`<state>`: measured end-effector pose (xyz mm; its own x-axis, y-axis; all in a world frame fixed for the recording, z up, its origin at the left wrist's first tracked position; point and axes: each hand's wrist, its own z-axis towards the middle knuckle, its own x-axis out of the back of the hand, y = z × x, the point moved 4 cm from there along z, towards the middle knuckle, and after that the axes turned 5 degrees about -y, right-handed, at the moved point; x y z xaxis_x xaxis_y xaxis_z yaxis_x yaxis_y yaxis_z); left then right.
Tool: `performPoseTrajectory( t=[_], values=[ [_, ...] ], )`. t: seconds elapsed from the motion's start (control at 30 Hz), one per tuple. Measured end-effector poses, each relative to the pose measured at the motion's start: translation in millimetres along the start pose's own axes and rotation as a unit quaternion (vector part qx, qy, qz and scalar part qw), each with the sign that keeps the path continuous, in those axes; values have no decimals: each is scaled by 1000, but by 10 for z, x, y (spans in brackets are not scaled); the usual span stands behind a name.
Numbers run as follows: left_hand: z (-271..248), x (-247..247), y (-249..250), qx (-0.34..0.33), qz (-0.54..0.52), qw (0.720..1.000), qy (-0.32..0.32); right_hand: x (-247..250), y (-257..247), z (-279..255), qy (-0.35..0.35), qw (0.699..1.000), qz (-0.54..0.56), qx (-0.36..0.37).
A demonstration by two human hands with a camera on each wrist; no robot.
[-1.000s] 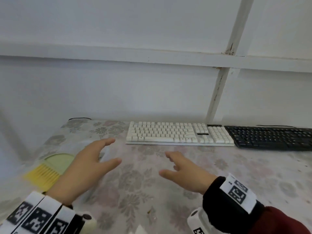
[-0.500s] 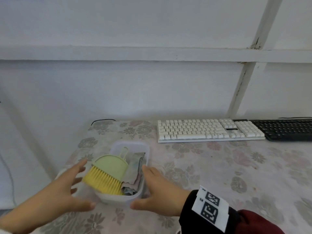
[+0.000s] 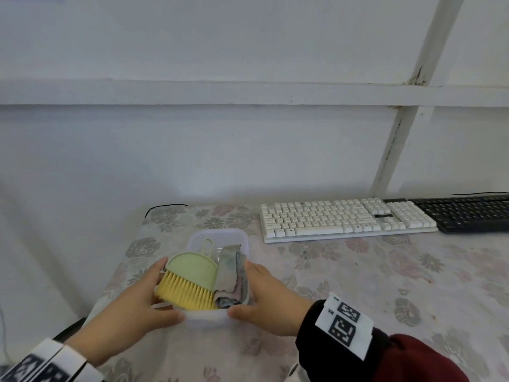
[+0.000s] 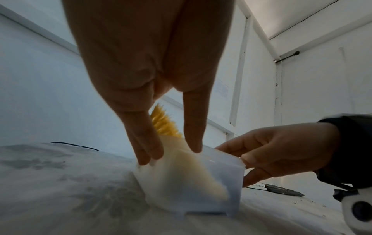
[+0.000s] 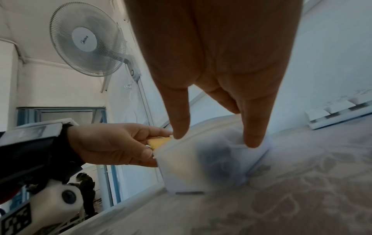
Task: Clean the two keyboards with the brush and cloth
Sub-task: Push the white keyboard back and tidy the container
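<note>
A translucent plastic box (image 3: 217,235) stands near the table's left front corner. In it lie a green brush (image 3: 192,270) with yellow bristles and a folded grey cloth (image 3: 230,271). My left hand (image 3: 146,296) grips the box's left side, with the thumb on the near wall. My right hand (image 3: 252,292) grips the right side in the same way. In the left wrist view the fingers (image 4: 149,143) press on the box rim beside the bristles (image 4: 163,124). The white keyboard (image 3: 347,219) and the black keyboard (image 3: 468,213) lie side by side at the back right.
The table wears a flowered cloth (image 3: 358,285); its left edge runs close to the box. A white wall with rails rises right behind the keyboards. A thin black cable (image 3: 165,206) lies at the back left corner. A wall fan (image 5: 86,39) hangs high up.
My view has swung left from the keyboards to the box. Both hands, open in mid-air a second ago, have come down and taken hold of the box's two sides.
</note>
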<state>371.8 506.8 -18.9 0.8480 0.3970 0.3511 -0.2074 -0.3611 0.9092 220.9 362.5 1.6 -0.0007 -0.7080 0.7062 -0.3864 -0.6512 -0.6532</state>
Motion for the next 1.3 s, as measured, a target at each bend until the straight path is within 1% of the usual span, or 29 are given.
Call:
performPoseTrajectory(
  t=[0.13, 0.27, 0.33, 0.5, 0.63, 0.8, 1.0, 1.07, 1.17, 1.3],
  values=[
    [318, 90, 14, 10, 34, 999, 0, 169, 33, 207, 13, 1000, -11, -13],
    [684, 157, 32, 1, 68, 998, -9, 325, 94, 398, 28, 999, -15, -31],
    [855, 174, 62, 5, 81, 997, -2, 384, 137, 521, 36, 998, -13, -40],
    [1165, 166, 172, 7, 71, 997, 18, 546, 250, 824, 53, 997, -6, -63],
    [1377, 190, 187, 11, 53, 998, 22, 670, 324, 999, 68, 995, -3, -74],
    [1498, 164, 231, 9, 35, 999, -6, 762, 391, 1038, 55, 995, -13, -78],
    [1519, 185, 219, 8, -9, 1000, -9, 770, 406, 1037, 64, 995, 3, -73],
    [1555, 201, 230, 2, -3, 1000, -1, 769, 387, 1047, 67, 995, 10, -74],
    [1627, 224, 224, 15, 0, 1000, 6, 773, 376, 1098, 67, 994, 11, -80],
    [1682, 281, 176, 11, 30, 999, 3, 789, 367, 1168, 73, 994, 10, -81]
  ],
)
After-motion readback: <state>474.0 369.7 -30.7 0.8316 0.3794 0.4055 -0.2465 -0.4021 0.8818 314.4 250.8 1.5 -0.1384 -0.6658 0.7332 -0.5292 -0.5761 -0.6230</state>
